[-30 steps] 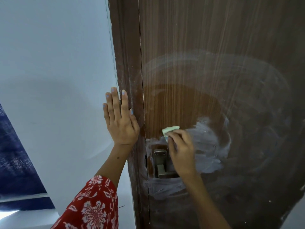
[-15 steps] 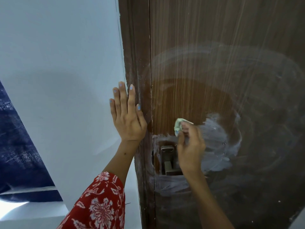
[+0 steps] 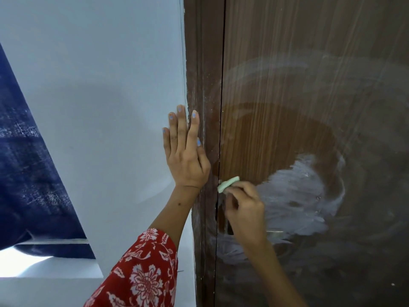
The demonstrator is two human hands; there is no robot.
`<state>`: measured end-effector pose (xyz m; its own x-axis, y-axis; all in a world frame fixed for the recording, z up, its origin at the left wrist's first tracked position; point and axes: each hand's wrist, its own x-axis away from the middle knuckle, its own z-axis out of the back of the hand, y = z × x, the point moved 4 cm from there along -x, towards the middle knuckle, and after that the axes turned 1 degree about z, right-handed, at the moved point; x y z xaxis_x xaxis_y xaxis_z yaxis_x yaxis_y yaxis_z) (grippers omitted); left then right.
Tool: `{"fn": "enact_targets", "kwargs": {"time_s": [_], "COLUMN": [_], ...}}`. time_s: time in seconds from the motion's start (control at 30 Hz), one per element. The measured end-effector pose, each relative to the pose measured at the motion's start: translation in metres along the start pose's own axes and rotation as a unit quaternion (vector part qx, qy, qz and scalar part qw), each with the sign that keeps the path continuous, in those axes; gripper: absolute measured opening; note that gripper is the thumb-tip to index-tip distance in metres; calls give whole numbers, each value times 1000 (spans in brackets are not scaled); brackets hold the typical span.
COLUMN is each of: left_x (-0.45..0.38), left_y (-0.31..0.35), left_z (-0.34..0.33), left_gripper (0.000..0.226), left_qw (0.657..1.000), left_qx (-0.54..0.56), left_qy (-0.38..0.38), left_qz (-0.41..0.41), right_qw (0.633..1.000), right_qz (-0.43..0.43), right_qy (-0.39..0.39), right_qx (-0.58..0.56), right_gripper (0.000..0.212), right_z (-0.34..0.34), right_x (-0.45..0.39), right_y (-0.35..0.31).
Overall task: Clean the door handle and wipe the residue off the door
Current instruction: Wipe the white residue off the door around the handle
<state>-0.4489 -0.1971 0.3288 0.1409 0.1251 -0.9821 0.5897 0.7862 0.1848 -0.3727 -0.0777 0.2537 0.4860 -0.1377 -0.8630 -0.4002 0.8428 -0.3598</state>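
A brown wooden door [image 3: 287, 107] fills the right of the view, smeared with white residue [image 3: 294, 191] in swirls. My right hand [image 3: 245, 209] pinches a small pale green cloth [image 3: 228, 184] against the door's left edge, just above the handle. The hand covers most of the metal door handle [image 3: 275, 234]; only a bit of its lever shows to the right of my wrist. My left hand [image 3: 186, 151] lies flat, fingers spread, on the white wall and the brown door frame [image 3: 202, 85].
A white wall [image 3: 99, 107] stands left of the frame. A dark blue fabric [image 3: 26, 173] hangs at the far left above a white ledge [image 3: 44, 269]. My left arm wears a red floral sleeve [image 3: 143, 273].
My right hand has slid the cloth left, from above the handle plate to the door's edge, now covering the handle. The left hand stays flat. The camera has panned left.
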Motion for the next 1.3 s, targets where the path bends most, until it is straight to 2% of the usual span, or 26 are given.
{"fn": "enact_targets", "kwargs": {"time_s": [0.07,0.13,0.27,0.3,0.37,0.43,0.53,0.63,0.73,0.83,1.03,1.3], "left_x": [0,-1,-1,0,-1,-1,-2,-1,-1,-1,0,0], "left_y": [0,0,2,3,2,2,4,3,2,3,1,1], "left_z": [0,0,1,2,1,1,2,1,1,1,-1,-1], "left_gripper": [53,53,52,51,51,51,50,51,51,50,51,51], "left_qw": [1000,1000,1000,1000,1000,1000,1000,1000,1000,1000,1000,1000], "left_qx": [-4,-6,-2,-2,-4,-9,-9,-7,-9,-8,-9,-13], "left_qy": [-3,-3,0,0,-1,-2,-5,-10,-4,-1,-2,-2], "left_qz": [0,0,3,1,0,1,0,2,-2,-5,-8,-9], "right_qw": [998,998,994,995,999,998,995,981,978,980,969,974], "right_qz": [-42,-20,59,45,-6,-21,-22,-96,-158,-139,-116,-147], "right_qy": [48,50,-77,-74,-16,29,-45,-158,-123,-92,-172,-107], "right_qx": [-3,10,55,55,39,48,85,64,54,107,135,136], "right_gripper": [22,22,18,18,21,23,27,39,49,57,67,77], "right_z": [3,-2,-20,-19,-13,-11,-26,-43,-44,-47,-55,-46], "right_x": [-2,-3,12,14,9,4,17,50,58,54,86,53], "right_y": [3,-6,-19,-16,-11,-17,-29,-26,-25,-34,-24,-33]}}
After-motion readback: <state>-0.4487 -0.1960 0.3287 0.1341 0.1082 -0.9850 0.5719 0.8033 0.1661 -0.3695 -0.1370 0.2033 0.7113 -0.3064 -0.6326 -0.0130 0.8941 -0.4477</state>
